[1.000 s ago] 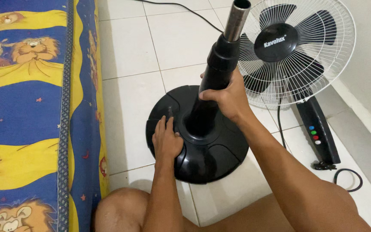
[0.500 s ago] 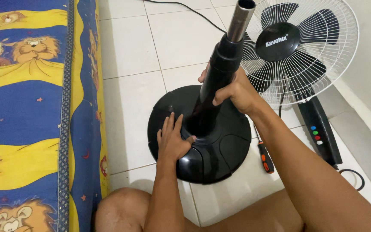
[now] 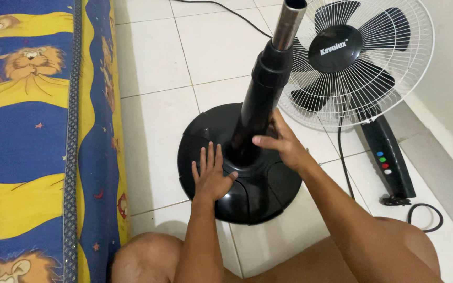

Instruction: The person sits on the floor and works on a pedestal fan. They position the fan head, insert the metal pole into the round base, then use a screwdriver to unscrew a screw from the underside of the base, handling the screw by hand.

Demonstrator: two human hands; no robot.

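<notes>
Fingers (image 3: 268, 140) partly behind black pole (image 3: 258, 105)

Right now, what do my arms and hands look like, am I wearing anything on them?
Both are bare. The left hand and right hand show no gloves, rings, watch or bands, and both forearms are uncovered as far up as the picture shows, with no sleeve in view. No markings can be made out.

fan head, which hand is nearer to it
Right. The right hand grips the black pole, just below and left of the fan head. The left hand lies flat on the base, farther off.
</notes>
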